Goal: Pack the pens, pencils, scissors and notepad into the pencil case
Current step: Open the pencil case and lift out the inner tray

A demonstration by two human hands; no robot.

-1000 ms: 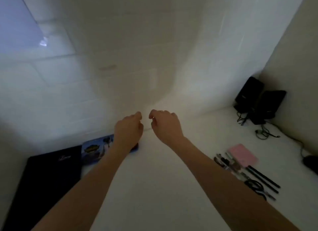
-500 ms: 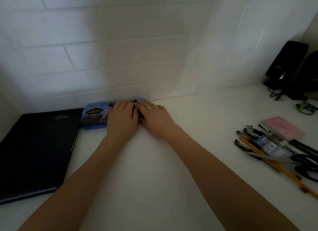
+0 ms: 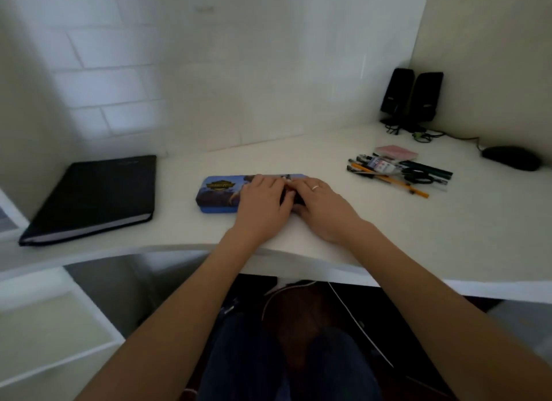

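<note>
A white desk (image 3: 388, 236) carries a black folder (image 3: 95, 194) at left, a blue pencil case (image 3: 218, 194) in the middle, pens and pencils (image 3: 388, 173), scissors (image 3: 418, 176) and a pink notepad (image 3: 395, 153) at right, and speakers (image 3: 413, 97) and a mouse (image 3: 512, 157) far right.

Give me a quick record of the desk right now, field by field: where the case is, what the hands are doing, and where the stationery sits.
pencil case: blue pencil case, lying flat on the white desk, lid looks closed
left hand: left hand rests on the case
right hand: right hand on the case's right end; grip unclear
stationery: pens and pencils piled to the right, unpacked
scissors: black scissors in that pile
notepad: pink notepad behind the pile
other: black folder on the left
</note>
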